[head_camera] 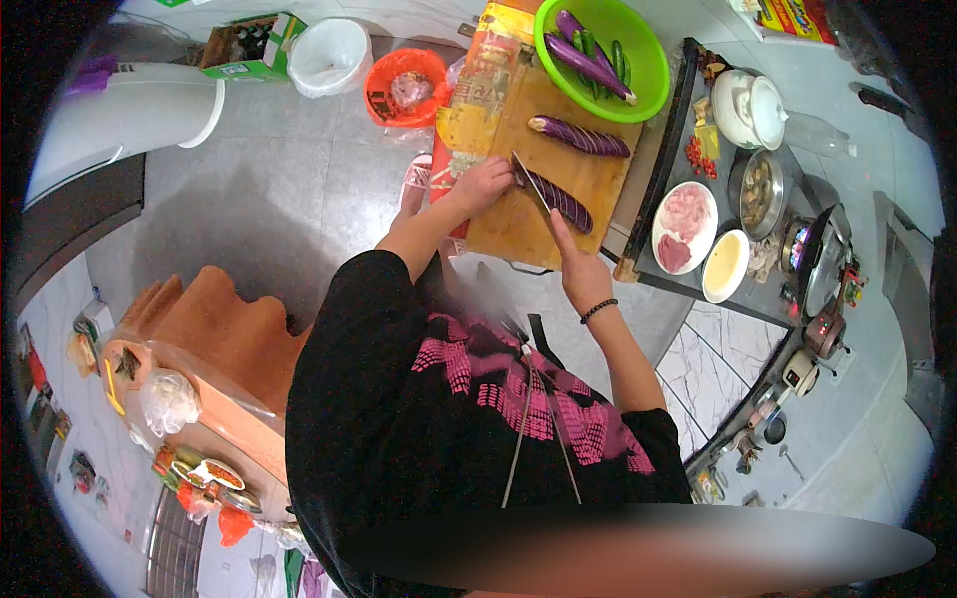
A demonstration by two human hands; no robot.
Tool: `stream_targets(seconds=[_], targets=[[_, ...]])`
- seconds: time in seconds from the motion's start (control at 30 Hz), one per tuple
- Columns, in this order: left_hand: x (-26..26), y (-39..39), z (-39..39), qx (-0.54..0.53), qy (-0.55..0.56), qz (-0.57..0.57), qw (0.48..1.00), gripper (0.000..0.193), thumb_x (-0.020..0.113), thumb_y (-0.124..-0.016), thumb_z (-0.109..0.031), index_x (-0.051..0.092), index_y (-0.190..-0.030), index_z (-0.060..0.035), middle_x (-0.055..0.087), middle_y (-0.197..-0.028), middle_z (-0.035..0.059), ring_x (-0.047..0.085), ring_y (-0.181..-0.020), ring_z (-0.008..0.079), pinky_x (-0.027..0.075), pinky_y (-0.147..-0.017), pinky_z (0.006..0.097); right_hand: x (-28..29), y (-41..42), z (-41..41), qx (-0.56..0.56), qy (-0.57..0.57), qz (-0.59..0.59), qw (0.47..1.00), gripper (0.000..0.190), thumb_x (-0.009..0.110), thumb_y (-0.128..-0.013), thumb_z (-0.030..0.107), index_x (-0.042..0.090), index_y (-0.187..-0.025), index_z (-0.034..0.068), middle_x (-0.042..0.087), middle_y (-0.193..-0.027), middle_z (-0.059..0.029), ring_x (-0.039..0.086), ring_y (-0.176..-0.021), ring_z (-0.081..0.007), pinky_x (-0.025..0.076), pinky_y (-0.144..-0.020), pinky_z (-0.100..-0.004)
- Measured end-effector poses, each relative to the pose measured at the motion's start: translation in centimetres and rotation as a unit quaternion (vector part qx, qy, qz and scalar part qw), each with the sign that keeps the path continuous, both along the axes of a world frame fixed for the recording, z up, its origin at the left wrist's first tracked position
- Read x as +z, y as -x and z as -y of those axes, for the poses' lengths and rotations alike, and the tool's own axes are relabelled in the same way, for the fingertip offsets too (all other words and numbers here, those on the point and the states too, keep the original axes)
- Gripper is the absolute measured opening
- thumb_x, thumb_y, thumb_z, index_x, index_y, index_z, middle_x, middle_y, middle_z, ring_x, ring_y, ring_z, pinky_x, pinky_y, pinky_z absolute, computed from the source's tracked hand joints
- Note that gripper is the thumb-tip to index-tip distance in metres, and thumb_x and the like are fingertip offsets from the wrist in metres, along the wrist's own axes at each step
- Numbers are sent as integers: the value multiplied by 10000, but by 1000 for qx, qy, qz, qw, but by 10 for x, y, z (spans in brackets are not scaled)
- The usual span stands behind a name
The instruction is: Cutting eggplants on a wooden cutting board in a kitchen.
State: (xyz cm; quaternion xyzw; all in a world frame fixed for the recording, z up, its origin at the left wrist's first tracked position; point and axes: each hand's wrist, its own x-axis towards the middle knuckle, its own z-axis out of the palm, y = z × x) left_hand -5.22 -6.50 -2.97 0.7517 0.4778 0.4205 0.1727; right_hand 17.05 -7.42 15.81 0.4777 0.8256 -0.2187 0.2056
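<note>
My right hand (582,269) grips a kitchen knife (532,183), its index finger stretched along the top of the blade. The blade lies across a purple eggplant (564,203) that bears several slanting cuts. At that eggplant's far-left end, my left hand (486,183) holds it down with bent fingers. Both rest on a wooden cutting board (523,232). Farther up the board lies a second eggplant (579,137), also scored along its length. Beyond it, a green plastic basin (649,105) contains whole eggplants (587,63) and green peppers (617,58).
To the right, a dark counter holds a plate of raw meat (684,213), a bowl of yellow liquid (725,265), a metal bowl (759,194), a lidded white pot (748,108) and a lidded pan (826,254) over a lit burner. An orange-lined bin (381,108) stands left of the board.
</note>
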Motion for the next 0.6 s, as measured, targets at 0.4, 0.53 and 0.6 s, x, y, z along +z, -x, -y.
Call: stream_targets(seconds=[0.4,0.53,0.6], targets=[[-3,-8,-4,17,-17,-10,1000,108,593,-699,-85,569,-794,-41,544,-847,96,549,-852,282,493,-746,364,-19,7,-7,-12,-19,-59,998,823,471,-824,-25,170,-1487,358,621,-737,-238,620,-642,-408,478,-576,-510],[-18,-9,-7,-2,3,-1,1000,105,586,-704,-82,567,-800,-46,553,-867,97,559,-871,285,500,-738,365,-30,18,-15,-33,29,4,999,818,472,-826,-33,183,-1484,358,632,-857,-266,626,-720,-430,491,-628,-520],[-19,-11,-8,-16,-5,2,1000,105,584,-707,-82,567,-804,-47,556,-876,97,562,-877,285,503,-736,366,-35,14,-15,-30,20,-12,999,795,470,-842,-15,182,-1485,352,630,-839,-270,623,-709,-434,484,-617,-525]])
